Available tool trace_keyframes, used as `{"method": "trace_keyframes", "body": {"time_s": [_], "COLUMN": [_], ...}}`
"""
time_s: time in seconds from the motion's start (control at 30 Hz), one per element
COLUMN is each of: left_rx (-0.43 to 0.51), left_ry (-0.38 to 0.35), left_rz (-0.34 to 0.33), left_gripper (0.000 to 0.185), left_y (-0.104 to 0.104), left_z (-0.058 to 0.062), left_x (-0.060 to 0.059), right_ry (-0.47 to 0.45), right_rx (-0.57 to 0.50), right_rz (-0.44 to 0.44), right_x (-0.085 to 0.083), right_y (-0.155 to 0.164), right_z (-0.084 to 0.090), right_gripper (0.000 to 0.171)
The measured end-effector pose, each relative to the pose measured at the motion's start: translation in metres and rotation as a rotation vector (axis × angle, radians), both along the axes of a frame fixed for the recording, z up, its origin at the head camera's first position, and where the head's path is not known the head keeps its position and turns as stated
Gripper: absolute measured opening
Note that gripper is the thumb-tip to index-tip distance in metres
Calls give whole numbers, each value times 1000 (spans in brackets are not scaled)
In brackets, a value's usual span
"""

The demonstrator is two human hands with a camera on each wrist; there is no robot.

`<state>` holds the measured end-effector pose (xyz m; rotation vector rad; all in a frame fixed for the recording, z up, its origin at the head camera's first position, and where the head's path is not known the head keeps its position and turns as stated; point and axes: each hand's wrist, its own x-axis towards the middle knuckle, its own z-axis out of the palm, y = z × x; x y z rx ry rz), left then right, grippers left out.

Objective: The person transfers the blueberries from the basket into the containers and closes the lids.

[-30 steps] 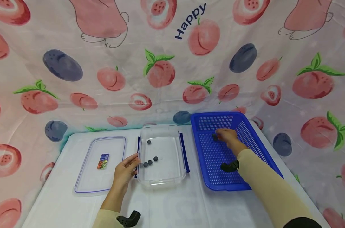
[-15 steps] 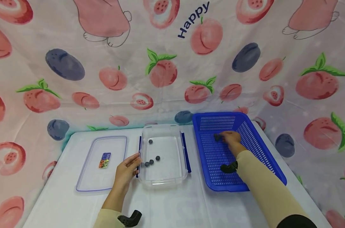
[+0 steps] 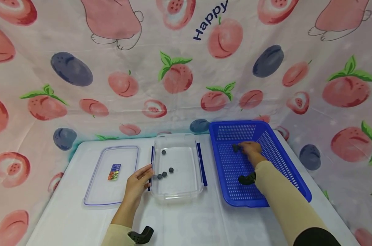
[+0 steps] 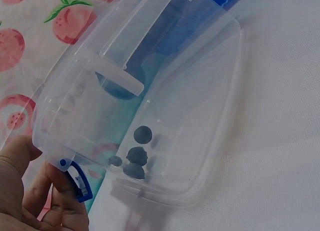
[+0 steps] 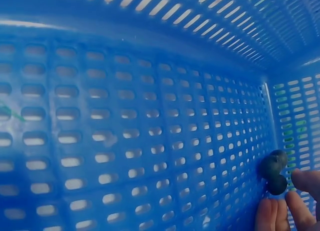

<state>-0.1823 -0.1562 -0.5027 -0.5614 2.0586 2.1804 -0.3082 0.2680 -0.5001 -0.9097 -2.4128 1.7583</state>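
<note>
While I watch through the head feed from afar, the pale left sleeve [image 3: 116, 235] comes in nearest me, just in front of the clear box [image 3: 180, 196] and to its left. From it the left hand [image 3: 136, 184] reaches up to the box's left side, its fingers grasping the wall by a blue latch [image 4: 81, 183], much as it did a second ago. Four dark balls [image 3: 171, 170] lie inside the box in the same places as before: three grouped towards its left wall, one nearer its far end. Left of the box a clear lid [image 3: 96, 186] rests on the white table [image 3: 186, 223], a colourful card [image 3: 114, 172] on it.

Right of the box stands the blue basket [image 3: 247, 204], and over there the right hand [image 3: 250, 149] is down inside, its fingers just beside a dark cluster [image 5: 273, 170] of balls near the far end. I cannot tell whether they pinch one. Compared with the earlier frame they sit slightly farther right, while the cluster has stayed put; my whole view has slid a little. Behind the box hangs a fruit-printed cloth [image 3: 173, 116].
</note>
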Motion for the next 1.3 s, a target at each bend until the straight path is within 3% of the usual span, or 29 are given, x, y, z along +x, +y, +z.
{"method": "trace_keyframes", "body": {"time_s": [0.27, 0.87, 1.3], "left_rx": [-5, -4, -3], "left_ry": [5, 10, 16], "left_rz": [4, -11, -6], "left_gripper": [45, 46, 44], "left_y": [1, -1, -1], "left_z": [2, 1, -2], "left_x": [1, 1, 0], "right_ry": [-3, 33, 36], "right_rx": [52, 77, 133], "right_rz": [61, 31, 56], "right_x": [1, 3, 4], "right_y": [-3, -8, -7], "right_z": [0, 0, -3], "right_gripper": [36, 29, 28]}}
